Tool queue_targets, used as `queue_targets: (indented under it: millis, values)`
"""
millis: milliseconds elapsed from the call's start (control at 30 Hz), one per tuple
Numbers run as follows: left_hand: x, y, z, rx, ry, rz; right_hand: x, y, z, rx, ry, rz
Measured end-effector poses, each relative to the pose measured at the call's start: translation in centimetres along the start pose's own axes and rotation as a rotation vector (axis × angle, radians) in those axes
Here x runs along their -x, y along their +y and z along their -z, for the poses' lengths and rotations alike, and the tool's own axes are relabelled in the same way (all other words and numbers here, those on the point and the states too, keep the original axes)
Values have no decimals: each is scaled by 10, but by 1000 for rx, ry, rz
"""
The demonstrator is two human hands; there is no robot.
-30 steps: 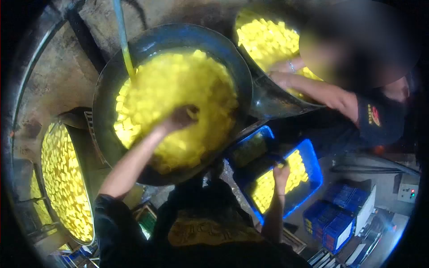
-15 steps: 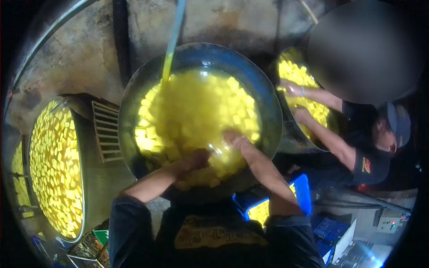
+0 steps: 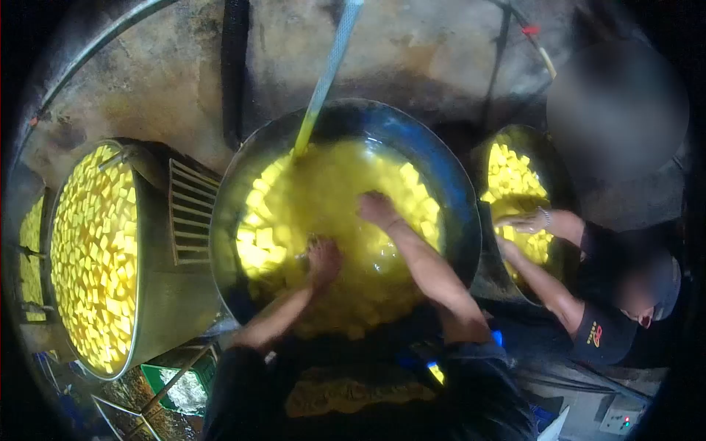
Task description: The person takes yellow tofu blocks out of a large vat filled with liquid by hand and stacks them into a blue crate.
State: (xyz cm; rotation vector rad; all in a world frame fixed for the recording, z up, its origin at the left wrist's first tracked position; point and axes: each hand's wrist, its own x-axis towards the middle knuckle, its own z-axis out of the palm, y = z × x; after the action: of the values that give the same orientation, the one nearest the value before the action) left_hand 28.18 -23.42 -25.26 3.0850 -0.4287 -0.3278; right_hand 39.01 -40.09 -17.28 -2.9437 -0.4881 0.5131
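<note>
A large dark wok-like pan (image 3: 452, 191) holds cloudy yellow liquid and many yellow cubes (image 3: 261, 253), pale and block-shaped. Over the pan's middle, my left hand (image 3: 323, 262) is at the liquid's surface, its fingers partly hidden and blurred. To its upper right, my right hand (image 3: 377, 208) is also at the surface, with fingers curled in; what they hold, if anything, is hidden. A pale blue hose (image 3: 331, 70), yellow at its lower end, runs down into the liquid at the pan's far side.
At left stands a big metal vat (image 3: 165, 294) full of yellow cubes, with a slatted wooden rack (image 3: 193, 213) beside it. On the right, another person's hands (image 3: 526, 224) are over a second pan (image 3: 553, 165) of cubes. A green crate (image 3: 156, 378) is at lower left.
Both my hands have risen from lower in the liquid and moved farther into the pan. The view has shifted, and the other person's hands have come closer together.
</note>
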Motion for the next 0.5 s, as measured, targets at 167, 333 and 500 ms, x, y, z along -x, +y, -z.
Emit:
queue_targets:
  millis: [167, 333, 500]
  values:
    - [-6, 5, 71, 456, -370, 191, -38, 6, -68, 45, -48, -16]
    - [5, 2, 22, 262, -71, -166, -32, 60, -81, -397, -167, 30]
    - [-35, -24, 36, 753, -225, -277, 22, 58, -29, -887, -148, -160]
